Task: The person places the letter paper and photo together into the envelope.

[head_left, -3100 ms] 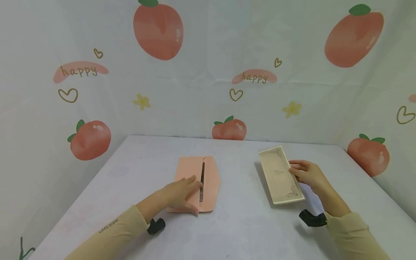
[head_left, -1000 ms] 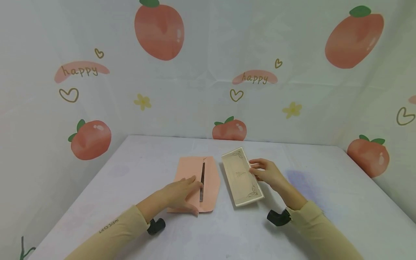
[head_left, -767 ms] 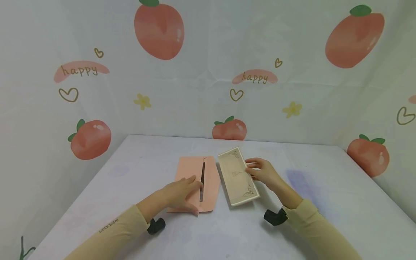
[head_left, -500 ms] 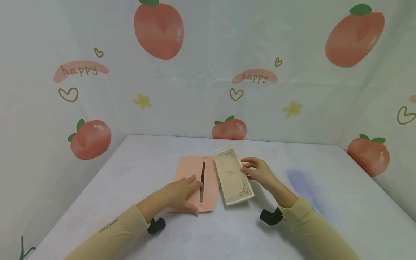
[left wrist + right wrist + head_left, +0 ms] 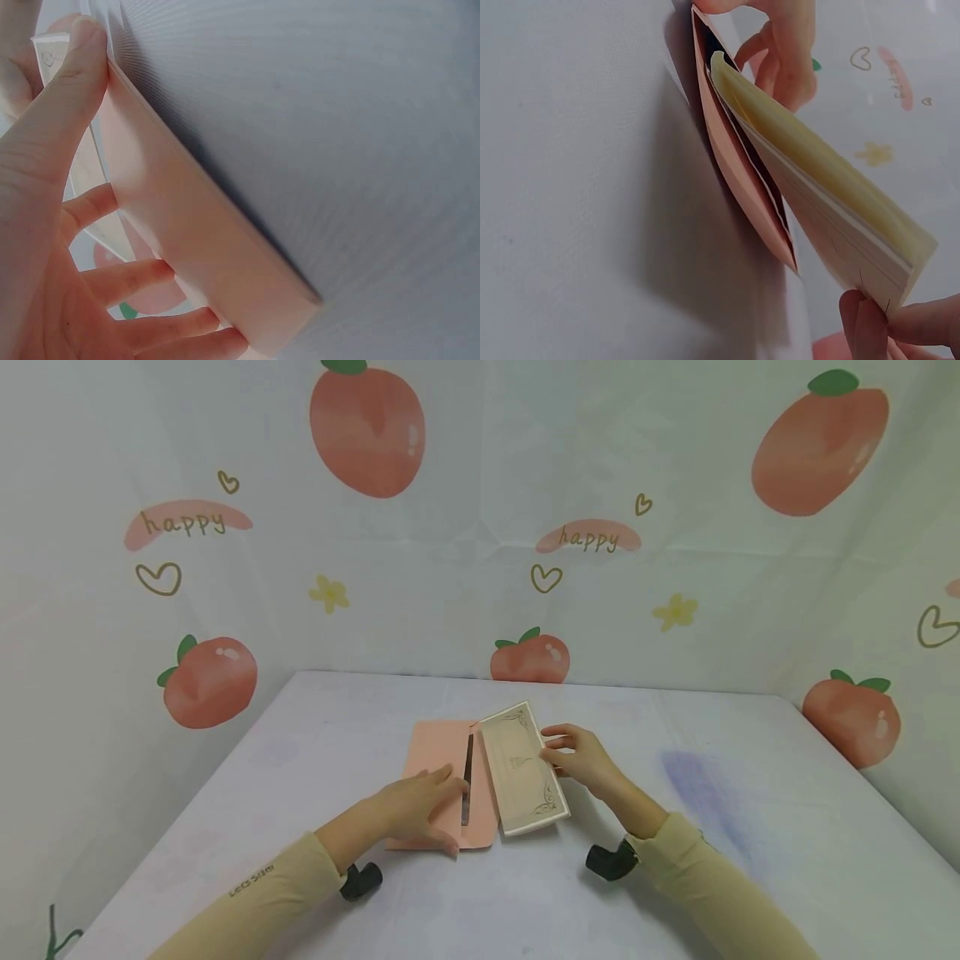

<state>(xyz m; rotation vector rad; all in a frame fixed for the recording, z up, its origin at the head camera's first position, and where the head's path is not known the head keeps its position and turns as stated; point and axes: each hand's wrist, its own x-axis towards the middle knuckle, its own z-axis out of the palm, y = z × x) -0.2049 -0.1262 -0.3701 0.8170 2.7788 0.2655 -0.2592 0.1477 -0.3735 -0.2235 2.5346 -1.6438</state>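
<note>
A pink envelope (image 5: 437,743) lies on the table, its flap pointing right and a dark gap showing along its mouth. My left hand (image 5: 411,806) rests on it with fingers spread; the left wrist view has the thumb (image 5: 79,67) at one corner and fingertips touching the envelope. With thumb and fingers, my right hand (image 5: 585,760) pinches the right edge of a cream folded card (image 5: 517,777) with embossed corner scrolls. That card tilts over the flap, hiding much of it. From the right wrist, the card's far end (image 5: 727,71) appears right at the envelope's parted mouth.
The white table (image 5: 465,910) runs back to a wall cloth (image 5: 450,610) printed with peaches, hearts and flowers. Black wrist camera mounts (image 5: 362,882) sit under both beige sleeves. A faint purple patch (image 5: 701,793) marks the tabletop at right.
My right hand has carried the card leftward from the table's right side until it overlaps the envelope's flap. The left hand and envelope have stayed in place.
</note>
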